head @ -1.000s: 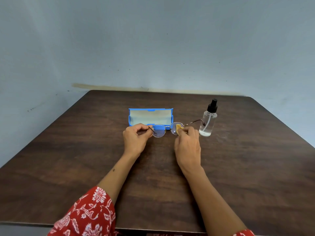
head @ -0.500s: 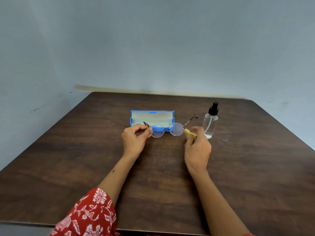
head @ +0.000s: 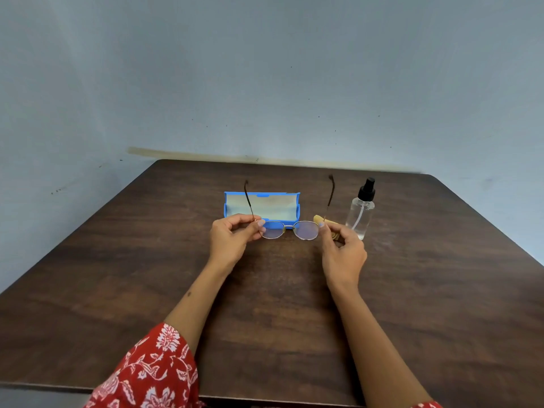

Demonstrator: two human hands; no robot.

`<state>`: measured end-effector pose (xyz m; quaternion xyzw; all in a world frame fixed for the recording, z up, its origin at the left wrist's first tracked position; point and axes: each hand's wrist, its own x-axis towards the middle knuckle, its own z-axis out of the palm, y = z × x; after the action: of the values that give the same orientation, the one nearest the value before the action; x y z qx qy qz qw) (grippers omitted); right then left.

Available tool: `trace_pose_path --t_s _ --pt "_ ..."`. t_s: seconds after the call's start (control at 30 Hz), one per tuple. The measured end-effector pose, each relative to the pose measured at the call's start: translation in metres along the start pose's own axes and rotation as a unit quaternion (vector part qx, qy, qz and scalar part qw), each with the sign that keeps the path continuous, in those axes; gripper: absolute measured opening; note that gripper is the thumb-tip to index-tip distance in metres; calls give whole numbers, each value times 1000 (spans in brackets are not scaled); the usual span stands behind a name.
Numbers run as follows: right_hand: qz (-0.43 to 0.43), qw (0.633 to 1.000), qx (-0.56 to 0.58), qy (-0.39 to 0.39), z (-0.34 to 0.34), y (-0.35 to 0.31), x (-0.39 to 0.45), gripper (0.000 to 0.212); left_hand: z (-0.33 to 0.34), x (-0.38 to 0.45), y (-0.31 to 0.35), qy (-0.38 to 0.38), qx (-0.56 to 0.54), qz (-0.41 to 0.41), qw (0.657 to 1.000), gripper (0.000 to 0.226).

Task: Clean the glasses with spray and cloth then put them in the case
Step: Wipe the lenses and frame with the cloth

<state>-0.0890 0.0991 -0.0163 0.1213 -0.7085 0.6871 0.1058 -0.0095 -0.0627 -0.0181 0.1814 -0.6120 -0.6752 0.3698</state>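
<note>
Both hands hold a pair of round, thin-rimmed glasses (head: 290, 229) up over the middle of the dark wooden table (head: 441, 275), lenses toward the person and both temples unfolded, pointing away toward the far edge. The left hand (head: 232, 241) pinches the frame at its left hinge between thumb and forefinger, the other fingers curled beneath. The right hand (head: 343, 251) pinches the right hinge corner with its fingertips and also keeps a small yellow cloth (head: 326, 225) tucked under its fingers; part of the cloth pokes out just behind the right lens, and a fold of it shows between the fingers and the palm.

Behind the glasses, toward the far edge and roughly midway across the table, a blue glasses case (head: 262, 206) stands open with its pale lining facing the person. The left temple crosses in front of the case's left part in this view; the right temple rises just to the right of the case. Whether the glasses touch the case cannot be told from here.

To the right of the case and close to the right hand, a clear spray bottle (head: 361, 213) with a black pump top stands upright on the table, a thin tube visible inside it and a little liquid at the bottom.

A red sleeve with a white floral print (head: 147, 375) covers the left arm near the table's near edge. A pale blue-grey wall (head: 265, 83) rises behind the far edge.
</note>
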Motion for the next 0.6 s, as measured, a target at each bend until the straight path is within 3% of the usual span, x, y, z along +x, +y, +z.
trace_pose_path --t_s 0.33,0.6 --pt "93 991 98 19 0 7 8 13 -3 2 10 -63 -188 -162 967 12" --pt "133 976 169 38 0 7 11 18 -5 -1 11 -137 -162 -190 958 15"
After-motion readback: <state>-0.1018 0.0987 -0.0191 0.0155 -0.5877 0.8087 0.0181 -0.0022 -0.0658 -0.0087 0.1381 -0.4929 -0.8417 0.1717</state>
